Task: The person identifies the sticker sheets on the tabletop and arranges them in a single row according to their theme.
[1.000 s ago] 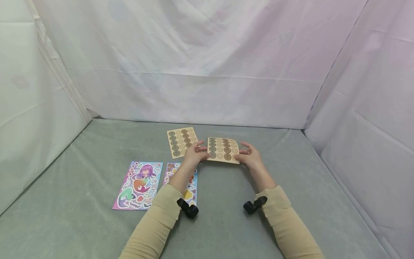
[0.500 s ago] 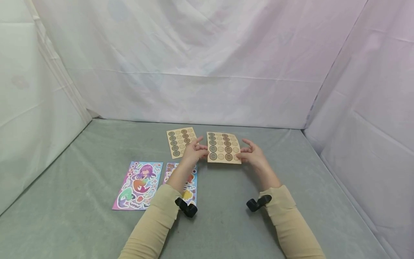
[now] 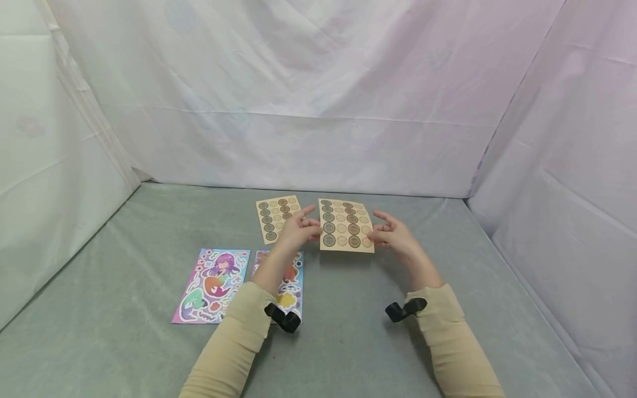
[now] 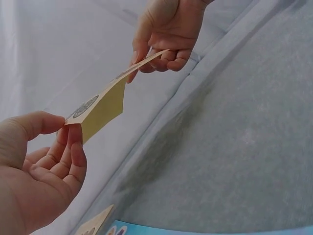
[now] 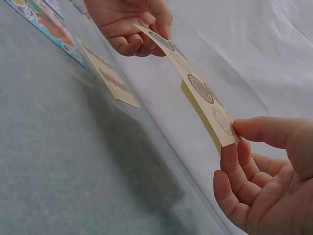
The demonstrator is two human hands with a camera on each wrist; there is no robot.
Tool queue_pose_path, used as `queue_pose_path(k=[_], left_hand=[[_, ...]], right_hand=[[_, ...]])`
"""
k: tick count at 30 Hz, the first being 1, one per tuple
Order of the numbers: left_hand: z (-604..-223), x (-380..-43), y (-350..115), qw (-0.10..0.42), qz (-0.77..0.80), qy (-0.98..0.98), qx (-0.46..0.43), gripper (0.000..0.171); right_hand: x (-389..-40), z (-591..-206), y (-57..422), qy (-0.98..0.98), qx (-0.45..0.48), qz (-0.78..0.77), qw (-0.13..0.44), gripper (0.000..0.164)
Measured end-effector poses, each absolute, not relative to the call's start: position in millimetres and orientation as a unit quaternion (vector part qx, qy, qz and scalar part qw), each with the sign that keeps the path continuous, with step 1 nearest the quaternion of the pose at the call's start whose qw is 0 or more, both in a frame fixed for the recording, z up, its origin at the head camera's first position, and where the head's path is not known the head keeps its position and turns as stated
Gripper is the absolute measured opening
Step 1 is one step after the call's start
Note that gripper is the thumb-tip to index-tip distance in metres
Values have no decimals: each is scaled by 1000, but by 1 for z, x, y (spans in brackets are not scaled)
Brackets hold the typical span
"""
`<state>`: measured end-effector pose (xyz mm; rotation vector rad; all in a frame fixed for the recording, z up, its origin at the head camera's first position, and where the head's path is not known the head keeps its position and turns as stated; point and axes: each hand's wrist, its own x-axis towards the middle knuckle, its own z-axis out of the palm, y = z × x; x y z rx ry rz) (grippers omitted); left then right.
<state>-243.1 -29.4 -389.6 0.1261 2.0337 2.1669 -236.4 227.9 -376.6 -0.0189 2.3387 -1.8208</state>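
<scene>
A tan sticker sheet [image 3: 345, 225] with rows of round brown and pale stickers is held up off the table between both hands. My left hand [image 3: 297, 232] pinches its left edge between thumb and fingers. On the opposite edge, my right hand [image 3: 395, 237] grips it the same way. Seen in the left wrist view, the sheet [image 4: 103, 105] bows a little and shows a yellowish back. The right wrist view shows the right thumb on the printed face of the sheet [image 5: 200, 90], with fingers beneath.
A second tan sticker sheet [image 3: 271, 221] lies behind my left hand, partly covered by it. Nearer, a mermaid sticker sheet [image 3: 215, 284] lies flat. Beside it is another colourful sticker sheet [image 3: 293, 287], partly under the left forearm. White cloth [image 3: 308, 149] walls the grey table [image 3: 343, 342].
The held sheet has tilted up, so more of its printed face shows to the head camera. My right hand has shifted slightly to the right. The sheets on the table have stayed put.
</scene>
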Motion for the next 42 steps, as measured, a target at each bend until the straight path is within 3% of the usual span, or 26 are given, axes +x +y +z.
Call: queue_pose_path(k=[20, 30, 42], left_hand=[[-385, -230, -31, 156, 720, 668, 107, 71], [-393, -218, -32, 170, 699, 684, 119, 72], [-397, -208, -25, 172, 703, 681, 110, 71]], right_hand=[[-215, -374, 238, 778, -9, -614, 131, 78], [-200, -380, 245, 767, -49, -623, 148, 76], [-189, -385, 249, 774, -36, -617, 140, 75]])
